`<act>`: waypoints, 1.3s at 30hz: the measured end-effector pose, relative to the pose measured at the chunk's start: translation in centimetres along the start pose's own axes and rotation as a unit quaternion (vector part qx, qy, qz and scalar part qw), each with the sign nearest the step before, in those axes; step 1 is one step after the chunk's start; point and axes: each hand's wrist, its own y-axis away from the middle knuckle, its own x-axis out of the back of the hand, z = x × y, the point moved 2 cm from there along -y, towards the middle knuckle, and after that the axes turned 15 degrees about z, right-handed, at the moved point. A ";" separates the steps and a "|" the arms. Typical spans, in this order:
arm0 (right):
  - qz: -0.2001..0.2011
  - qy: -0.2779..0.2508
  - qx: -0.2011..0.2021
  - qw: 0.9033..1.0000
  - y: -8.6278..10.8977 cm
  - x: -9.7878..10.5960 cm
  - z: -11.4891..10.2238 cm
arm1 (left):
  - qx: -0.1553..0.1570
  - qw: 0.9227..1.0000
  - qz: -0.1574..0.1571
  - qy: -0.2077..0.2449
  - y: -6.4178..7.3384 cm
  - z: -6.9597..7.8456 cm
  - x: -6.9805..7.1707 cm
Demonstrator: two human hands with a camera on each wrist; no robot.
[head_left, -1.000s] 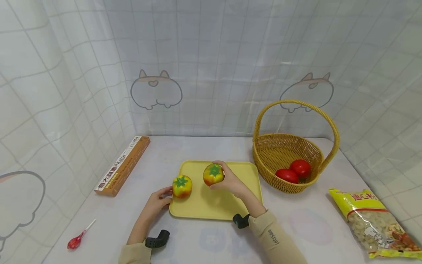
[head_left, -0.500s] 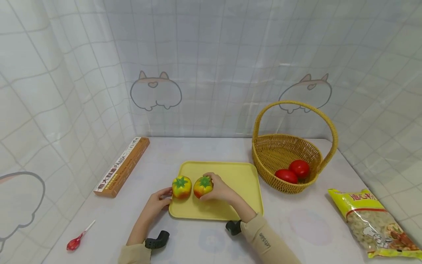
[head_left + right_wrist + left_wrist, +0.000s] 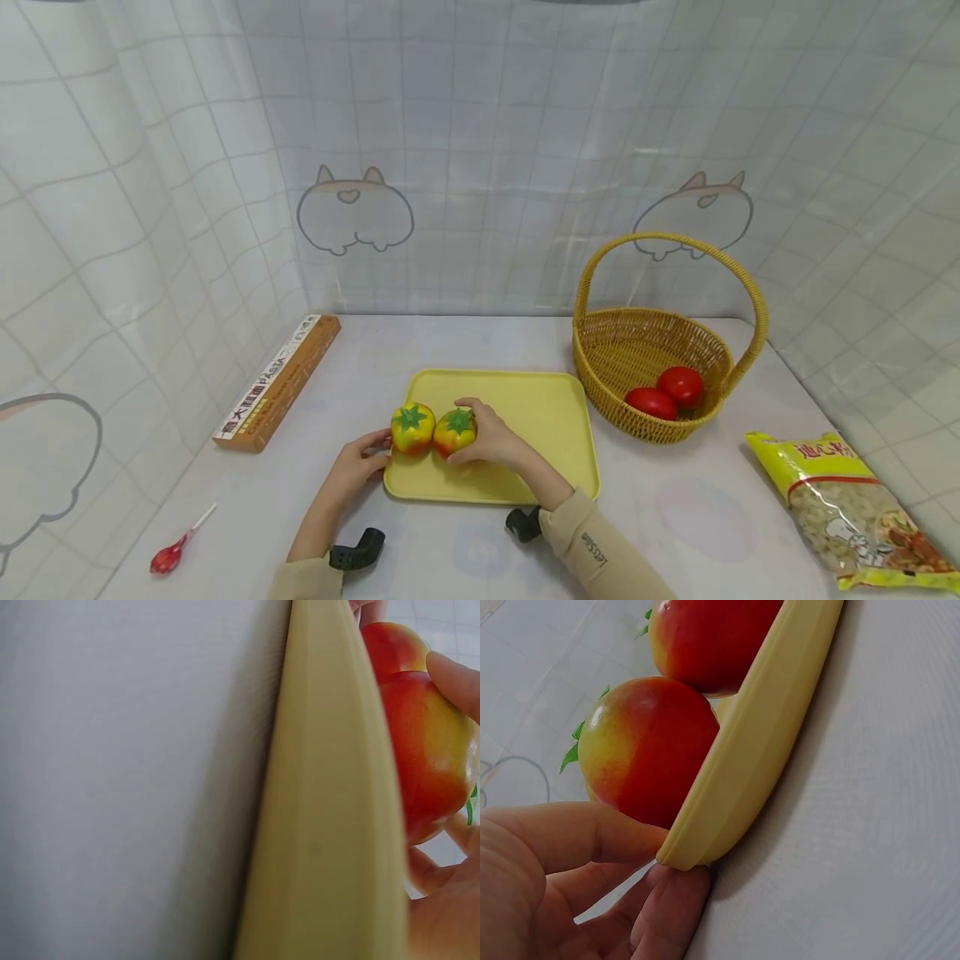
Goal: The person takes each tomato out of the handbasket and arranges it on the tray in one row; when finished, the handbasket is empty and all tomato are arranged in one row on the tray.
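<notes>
On the yellow tray (image 3: 517, 417) two red-and-yellow persimmons with green star-shaped leaves sit side by side, seemingly touching. My right hand (image 3: 489, 435) holds the right persimmon (image 3: 454, 432), its thumb on the near side and fingers round the far side. At the tray's left edge is the left persimmon (image 3: 412, 427). My left hand (image 3: 358, 459) is beside it; in the left wrist view, the thumb and fingers (image 3: 671, 907) pinch the tray's rim (image 3: 742, 765). The right wrist view has the tray wall (image 3: 322, 795) in front and the held persimmon (image 3: 424, 742) behind it.
A wicker basket (image 3: 626, 333) with a tall handle stands at the right, holding two red round items (image 3: 681, 387). A pasta box (image 3: 277, 383) lies at the left and a lollipop (image 3: 168, 557) at the front left. A yellow food bag (image 3: 855, 508) lies at the far right.
My right hand has brought its persimmon leftward and down, from above the tray's middle to beside the other one. The left hand has stayed at the tray's edge.
</notes>
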 end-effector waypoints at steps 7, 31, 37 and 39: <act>-0.001 0.010 0.010 1.000 0.1 0.0 -0.1 | -0.002 1.000 -0.003 -0.007 -0.1 -0.1 -0.1; 0.028 -0.049 0.008 0.998 0.3 7.0 -2.3 | -0.001 1.000 0.004 -0.006 -0.3 -0.3 -0.1; 0.052 -0.052 0.005 0.997 0.4 8.5 -2.1 | -0.003 1.000 0.002 -0.006 -0.5 -0.4 0.0; 0.059 -0.052 0.005 0.997 0.4 8.9 -2.1 | -0.001 1.000 0.001 -0.006 -0.4 -0.3 0.0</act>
